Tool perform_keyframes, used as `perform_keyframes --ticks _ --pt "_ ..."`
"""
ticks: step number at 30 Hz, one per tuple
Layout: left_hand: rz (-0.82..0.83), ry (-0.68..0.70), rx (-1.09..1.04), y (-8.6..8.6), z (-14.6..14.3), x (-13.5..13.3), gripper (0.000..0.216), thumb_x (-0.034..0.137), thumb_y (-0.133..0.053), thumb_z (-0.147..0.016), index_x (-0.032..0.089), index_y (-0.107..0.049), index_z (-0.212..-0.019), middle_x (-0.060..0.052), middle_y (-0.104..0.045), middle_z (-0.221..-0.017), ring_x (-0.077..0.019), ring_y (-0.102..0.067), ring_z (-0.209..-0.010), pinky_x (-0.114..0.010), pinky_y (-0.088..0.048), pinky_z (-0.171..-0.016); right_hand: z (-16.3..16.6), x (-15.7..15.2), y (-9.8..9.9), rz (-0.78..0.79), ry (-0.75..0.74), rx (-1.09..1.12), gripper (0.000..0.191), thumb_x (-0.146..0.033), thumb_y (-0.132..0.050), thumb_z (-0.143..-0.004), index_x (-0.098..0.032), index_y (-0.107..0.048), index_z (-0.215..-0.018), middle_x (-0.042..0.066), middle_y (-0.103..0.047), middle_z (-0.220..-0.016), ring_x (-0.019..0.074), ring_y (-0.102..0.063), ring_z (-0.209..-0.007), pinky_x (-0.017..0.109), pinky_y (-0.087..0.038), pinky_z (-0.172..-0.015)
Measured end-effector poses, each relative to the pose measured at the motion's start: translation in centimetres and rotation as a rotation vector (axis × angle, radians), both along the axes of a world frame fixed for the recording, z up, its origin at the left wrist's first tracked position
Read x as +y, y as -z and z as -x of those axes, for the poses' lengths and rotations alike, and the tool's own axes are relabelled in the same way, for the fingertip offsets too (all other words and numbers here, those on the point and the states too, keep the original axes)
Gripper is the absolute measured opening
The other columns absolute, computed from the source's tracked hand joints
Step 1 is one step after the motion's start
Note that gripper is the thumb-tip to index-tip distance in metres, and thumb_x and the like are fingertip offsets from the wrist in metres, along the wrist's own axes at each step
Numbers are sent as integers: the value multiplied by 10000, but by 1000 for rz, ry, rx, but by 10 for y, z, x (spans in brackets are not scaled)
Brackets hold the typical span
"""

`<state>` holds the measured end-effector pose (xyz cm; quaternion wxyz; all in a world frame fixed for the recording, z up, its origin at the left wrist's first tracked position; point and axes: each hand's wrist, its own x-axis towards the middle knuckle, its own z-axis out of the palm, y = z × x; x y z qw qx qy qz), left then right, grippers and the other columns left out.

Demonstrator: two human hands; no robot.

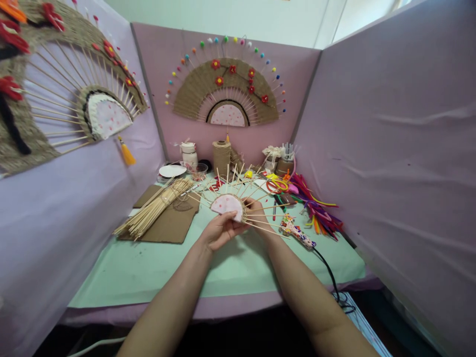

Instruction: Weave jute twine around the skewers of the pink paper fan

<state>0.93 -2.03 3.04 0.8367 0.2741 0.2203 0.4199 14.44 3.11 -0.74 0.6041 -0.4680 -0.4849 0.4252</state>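
A half-made fan [227, 203] is held above the green table: a pink dotted half-disc edged with twine, with thin wooden skewers fanning out from it. My left hand [219, 230] grips the flat lower edge of the half-disc, fingers curled round it. Behind the disc's right side, my right hand [256, 208] is closed on it near the skewer roots, partly hidden. A bundle of loose skewers [156, 207] lies on brown cardboard [167, 223] to the left.
A patterned glue gun [297, 232] with a black cord lies at right, beside coloured pipe cleaners [316, 206] and orange scissors [277, 185]. A twine spool [221, 156], jar, bowl and plate stand at the back. Finished fans [226, 94] hang on the pink partitions.
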Motion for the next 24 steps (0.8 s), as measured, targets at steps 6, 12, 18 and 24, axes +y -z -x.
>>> perform_keyframes --ticks 6,12,18,24 --pt "16 -115 -124 -1 1 4 71 123 -580 -764 127 -612 -828 -62 -688 -796 -153 -643 -738 -347 -504 -815 0 -6 -1 15 -161 -101 122 -269 -676 -581 -183 -643 -661 7 -631 -653 137 -545 -601 273 -428 -605" --pt "-22 -322 -218 -2 5 12 43 112 -604 -749 150 -602 -770 -18 -674 -763 -125 -619 -733 -316 -490 -791 -8 -11 -12 -179 47 -119 157 -303 -652 -668 -213 -643 -795 14 -639 -818 156 -559 -791 291 -421 -767" --pt "-7 -327 -193 -1 5 14 74 110 -627 -724 154 -592 -773 2 -648 -716 -103 -592 -678 -306 -480 -772 -5 -20 -22 -47 -225 130 210 -356 -734 -610 -203 -626 -706 -10 -619 -695 128 -546 -666 271 -420 -696" --pt "-17 -300 -204 3 4 14 66 117 -633 -720 153 -594 -760 4 -647 -719 -96 -582 -659 -284 -473 -735 -1 -25 -24 -11 -270 168 210 -319 -767 -573 -196 -636 -682 -10 -630 -720 116 -558 -683 262 -419 -717"
